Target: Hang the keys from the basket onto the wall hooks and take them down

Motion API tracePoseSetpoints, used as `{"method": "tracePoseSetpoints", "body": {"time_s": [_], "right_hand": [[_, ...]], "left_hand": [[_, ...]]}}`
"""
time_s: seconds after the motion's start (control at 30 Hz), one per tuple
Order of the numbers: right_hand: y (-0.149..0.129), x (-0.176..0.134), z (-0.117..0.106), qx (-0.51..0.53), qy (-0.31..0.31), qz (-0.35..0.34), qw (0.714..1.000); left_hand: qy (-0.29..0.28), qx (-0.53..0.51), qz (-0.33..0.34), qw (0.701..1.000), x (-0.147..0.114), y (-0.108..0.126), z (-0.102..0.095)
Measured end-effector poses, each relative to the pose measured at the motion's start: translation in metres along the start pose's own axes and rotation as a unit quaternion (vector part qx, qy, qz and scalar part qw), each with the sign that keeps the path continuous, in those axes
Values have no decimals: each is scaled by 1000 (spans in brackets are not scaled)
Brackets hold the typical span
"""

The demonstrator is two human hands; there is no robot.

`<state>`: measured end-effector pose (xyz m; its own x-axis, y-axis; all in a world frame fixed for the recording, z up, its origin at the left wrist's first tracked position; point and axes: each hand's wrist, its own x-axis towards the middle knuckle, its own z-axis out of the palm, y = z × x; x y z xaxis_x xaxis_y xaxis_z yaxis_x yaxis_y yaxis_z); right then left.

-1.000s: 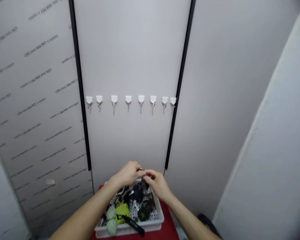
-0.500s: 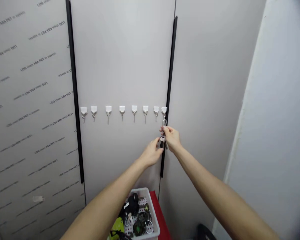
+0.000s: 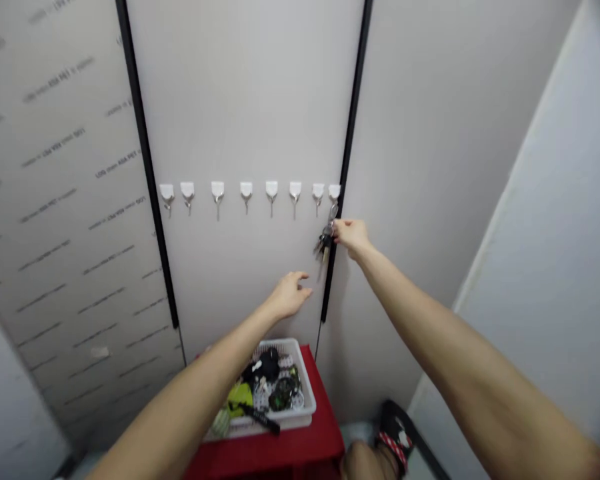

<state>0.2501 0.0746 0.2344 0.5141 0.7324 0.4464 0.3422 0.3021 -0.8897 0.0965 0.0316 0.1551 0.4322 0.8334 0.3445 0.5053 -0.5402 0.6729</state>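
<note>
At the right end of a row of white hooks, my right hand (image 3: pixel 351 235) pinches the upper part of a bunch of keys (image 3: pixel 324 244). The keys dangle from a metal clip (image 3: pixel 334 212) just beneath the last hook (image 3: pixel 335 191); whether the clip is on that hook I cannot make out. Lower and to the left, my left hand (image 3: pixel 289 293) is empty, thumb and fingers apart, in front of the grey door panel (image 3: pixel 245 273).
A white basket (image 3: pixel 307 393) with several small items stands on a red stool (image 3: pixel 325 427) below. Black vertical strips (image 3: pixel 353 120) edge the door panel. A black bag or shoe-like thing (image 3: pixel 397 420) lies at lower right near a leg.
My left hand has come away from the keys, down and to the left, and its fingers have spread. My right hand stays at the keys, which now hang more freely. The view has tilted downward.
</note>
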Motion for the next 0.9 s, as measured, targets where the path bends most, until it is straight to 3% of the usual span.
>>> {"method": "tracePoseSetpoints", "body": {"time_s": [0.07,0.13,0.17,0.23,0.3,0.4,0.5,0.7,0.77,0.9], "right_hand": [[10,-11,-2,-11,25,-54,998],[25,-33,1,-20,7,-99,995],[34,-47,4,-26,-36,-100,994],[56,-83,13,-55,-179,-81,979],[80,-121,25,-113,-331,-65,934],[112,-162,41,-237,-445,-84,859],[130,-179,50,-350,-465,-116,805],[139,-182,58,-436,-432,-185,767],[139,-182,59,-425,-430,-191,773],[135,-177,57,-314,-453,-159,819]], "left_hand": [[-12,-4,-43,999,-17,-30,3],[-26,-3,-83,996,-34,-59,6],[-35,2,-98,995,-43,-72,9],[-59,28,-112,992,-58,-92,13],[-85,70,-117,987,-70,-105,17],[-113,138,-120,977,-81,-115,23],[-135,189,-109,967,-87,-123,28],[-130,212,-100,963,-94,-132,32],[-129,176,-99,971,-96,-133,31],[-119,54,-83,988,-98,-132,30]]}}
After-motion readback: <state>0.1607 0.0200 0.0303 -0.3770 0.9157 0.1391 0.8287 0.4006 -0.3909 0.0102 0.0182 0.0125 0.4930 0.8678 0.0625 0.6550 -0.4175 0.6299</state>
